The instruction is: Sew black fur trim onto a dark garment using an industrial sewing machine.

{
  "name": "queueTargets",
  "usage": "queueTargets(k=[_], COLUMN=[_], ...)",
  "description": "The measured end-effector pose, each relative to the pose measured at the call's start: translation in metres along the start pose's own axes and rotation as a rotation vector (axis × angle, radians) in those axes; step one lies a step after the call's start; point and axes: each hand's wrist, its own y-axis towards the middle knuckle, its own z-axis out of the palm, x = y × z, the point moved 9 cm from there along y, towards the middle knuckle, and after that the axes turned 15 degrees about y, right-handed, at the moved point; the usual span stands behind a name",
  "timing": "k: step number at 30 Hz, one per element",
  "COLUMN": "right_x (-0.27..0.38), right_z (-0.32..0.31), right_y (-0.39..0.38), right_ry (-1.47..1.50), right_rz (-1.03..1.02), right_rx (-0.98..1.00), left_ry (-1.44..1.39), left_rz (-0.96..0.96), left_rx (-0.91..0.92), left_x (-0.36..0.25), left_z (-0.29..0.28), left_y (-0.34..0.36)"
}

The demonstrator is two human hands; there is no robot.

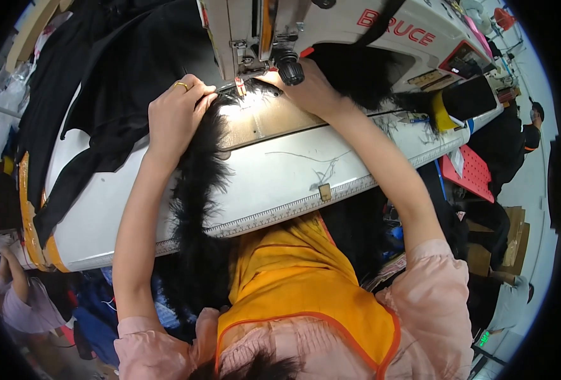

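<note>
My left hand (178, 114), with a ring on one finger, pinches the edge of black fabric (128, 69) just left of the sewing machine's lit needle area. A black feathery trim (199, 171) hangs from under these fingers, over the table's front edge. The presser foot (240, 85) stands over the work, between my hands. My right hand (306, 88) is on the right of the needle, next to the black knob (289, 67); its fingertips are partly hidden behind the machine head. Whether those fingers grip the fabric cannot be made out.
The white sewing machine (382, 31) rises at the back right. A measuring tape (280, 210) runs along the white table's (293, 171) front edge, with loose threads (325, 168) nearby. A red perforated tray (467, 172) sits at the right. Other people work at far left and right.
</note>
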Motion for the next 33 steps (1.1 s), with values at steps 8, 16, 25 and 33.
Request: queueTargets(k=[8,16,25,33], right_x=[0.012,-0.013,-0.005,-0.013], right_z=[-0.014,-0.035,-0.046,-0.041], right_y=[-0.014,-0.018,-0.010,-0.014], right_ry=[-0.051,0.001,-0.099,-0.027], right_rz=[0.042,0.096,0.057,0.150], right_rx=[0.243,0.047,-0.052,-0.073], left_ry=[0.116,0.132,0.139,0.160], left_rz=[0.141,0.246,0.202,0.148], left_rx=[-0.058,-0.072,-0.020,-0.036], left_x=[-0.037,-0.038,-0.033,-0.028], left_z=[-0.024,0.001,0.009,0.014], left_y=[-0.030,-0.006,0.007,0.006])
